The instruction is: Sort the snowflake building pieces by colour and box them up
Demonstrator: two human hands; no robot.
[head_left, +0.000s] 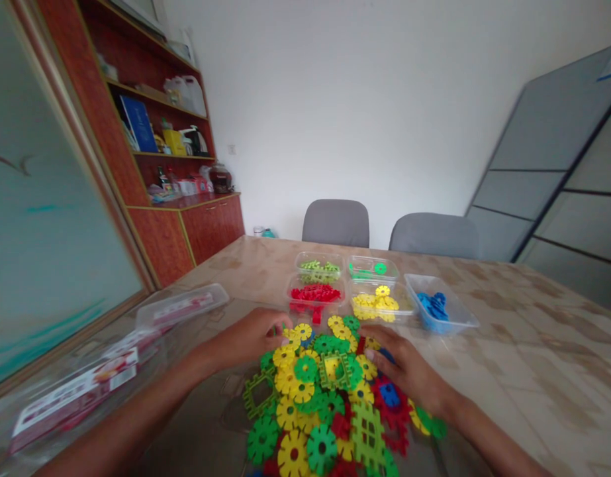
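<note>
Pcs (333, 403) piled btwn L hand (258, 336), curled, & R hand (407, 368), half-open, both grips unclear.

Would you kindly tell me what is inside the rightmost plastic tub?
The tub holds a heap of blue pieces, with more blue showing dimly through its near side. The upper pieces cover those beneath, so their shapes and number cannot be told.
</note>
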